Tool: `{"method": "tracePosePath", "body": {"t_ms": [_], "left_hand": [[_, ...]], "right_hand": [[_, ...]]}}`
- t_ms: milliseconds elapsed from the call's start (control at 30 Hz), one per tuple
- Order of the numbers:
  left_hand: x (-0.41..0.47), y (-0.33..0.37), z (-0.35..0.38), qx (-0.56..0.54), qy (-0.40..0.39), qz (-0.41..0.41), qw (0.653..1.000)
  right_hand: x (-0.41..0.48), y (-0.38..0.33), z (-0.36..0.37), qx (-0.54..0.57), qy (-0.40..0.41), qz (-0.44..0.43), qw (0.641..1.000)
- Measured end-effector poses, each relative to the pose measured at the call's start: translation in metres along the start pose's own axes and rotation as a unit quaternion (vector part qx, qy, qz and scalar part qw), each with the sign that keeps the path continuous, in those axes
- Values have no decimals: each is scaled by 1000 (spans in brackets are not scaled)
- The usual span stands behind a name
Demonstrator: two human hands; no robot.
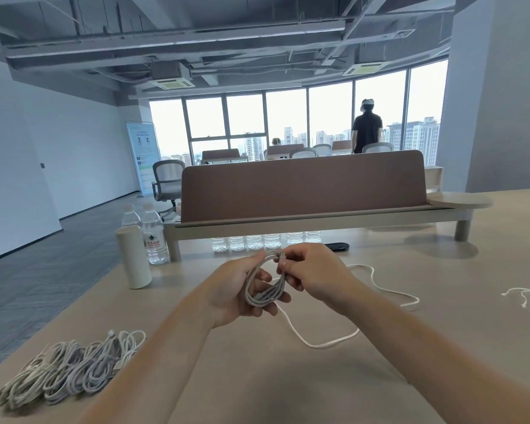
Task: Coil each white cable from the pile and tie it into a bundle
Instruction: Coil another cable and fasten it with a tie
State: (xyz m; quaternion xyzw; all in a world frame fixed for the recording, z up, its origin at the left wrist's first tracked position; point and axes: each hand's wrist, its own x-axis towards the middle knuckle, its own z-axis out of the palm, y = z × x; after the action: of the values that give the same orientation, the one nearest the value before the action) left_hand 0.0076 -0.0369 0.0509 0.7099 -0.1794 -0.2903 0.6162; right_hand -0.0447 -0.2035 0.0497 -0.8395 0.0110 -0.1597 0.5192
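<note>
We hold the half-wound white cable coil (262,290) above the pale wooden table (288,384). Our left hand (231,290) curls round its loops and our right hand (314,275) pinches the top. The loose tail (334,342) trails across the table. If our left grip slackens while we wrap, the loops may spring apart.

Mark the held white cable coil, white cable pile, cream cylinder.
white cable coil (255,302): head view, lower loops.
white cable pile (65,373): head view, heap's middle.
cream cylinder (133,258): head view, side wall.

- Bright daylight enters through the far windows (288,117), blown out white.
- Soft shadows lie on the table (318,377).
- Edges bow; distant detail seems slightly soft.
</note>
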Motion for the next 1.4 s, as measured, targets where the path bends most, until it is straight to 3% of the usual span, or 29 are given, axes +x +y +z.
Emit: {"method": "tracePosePath", "body": {"t_ms": [400,667,1000,1200,1400], "left_hand": [[15,9,32,-30,-62,-36,997],[53,10,96,26,-4,17,1000],[109,12,211,54,-60,14,997],[143,16,281,58,-100,-8,993],[171,19,334,47,-144,-12,988]], "right_hand": [[-11,17,-28,-4,55,-2,998],[-24,47,-76,-70,122,23,990],[-59,104,-172,14,186,91,978],[-76,155,-244,46,282,191,939],[-89,216,-308,-91,308,247,914]]}}
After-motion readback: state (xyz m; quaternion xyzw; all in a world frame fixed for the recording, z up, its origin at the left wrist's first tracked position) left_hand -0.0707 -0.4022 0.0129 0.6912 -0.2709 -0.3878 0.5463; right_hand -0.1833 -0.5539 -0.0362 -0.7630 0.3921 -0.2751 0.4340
